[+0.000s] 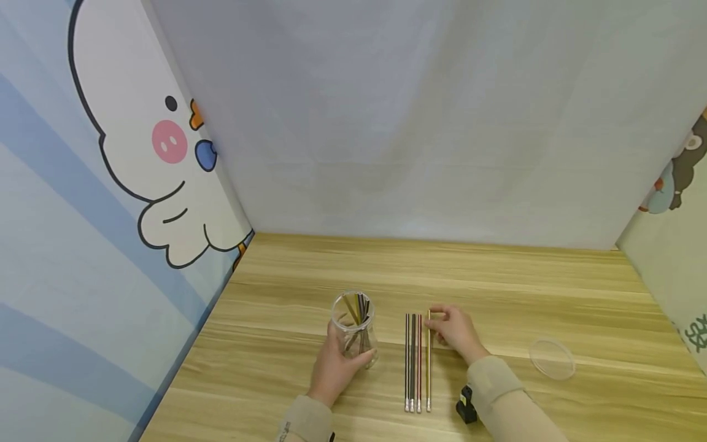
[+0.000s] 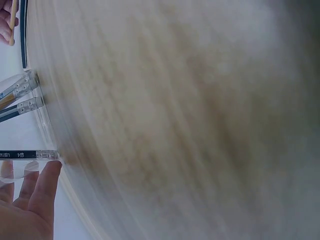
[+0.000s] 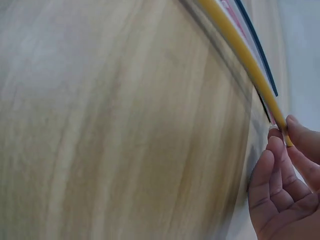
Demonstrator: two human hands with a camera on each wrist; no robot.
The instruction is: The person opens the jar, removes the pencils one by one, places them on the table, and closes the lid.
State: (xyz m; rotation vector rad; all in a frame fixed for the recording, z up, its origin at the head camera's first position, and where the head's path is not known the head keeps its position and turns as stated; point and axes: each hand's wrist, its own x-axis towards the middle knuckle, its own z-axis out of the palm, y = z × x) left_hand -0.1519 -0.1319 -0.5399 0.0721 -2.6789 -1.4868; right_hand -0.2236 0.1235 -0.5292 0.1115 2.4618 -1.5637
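A clear jar (image 1: 353, 325) with several pencils (image 1: 359, 307) in it stands on the wooden table. My left hand (image 1: 337, 365) grips the jar around its side. In the left wrist view, fingers of the left hand (image 2: 37, 200) show beside the eraser end of a dark pencil (image 2: 30, 154) seen through the jar. To the right, dark pencils (image 1: 410, 362) and a red pencil (image 1: 419, 365) lie side by side. My right hand (image 1: 455, 331) pinches the far end of a yellow pencil (image 1: 428, 362) alongside them; the right wrist view shows thumb and finger on this yellow pencil (image 3: 250, 65).
A round clear lid (image 1: 552, 359) lies on the table to the right of the right hand. Near the right sleeve is a small black device (image 1: 466, 405). A pale wall (image 1: 420, 123) rises behind the table (image 1: 276, 270), and a cartoon-printed panel (image 1: 127, 123) flanks it at left.
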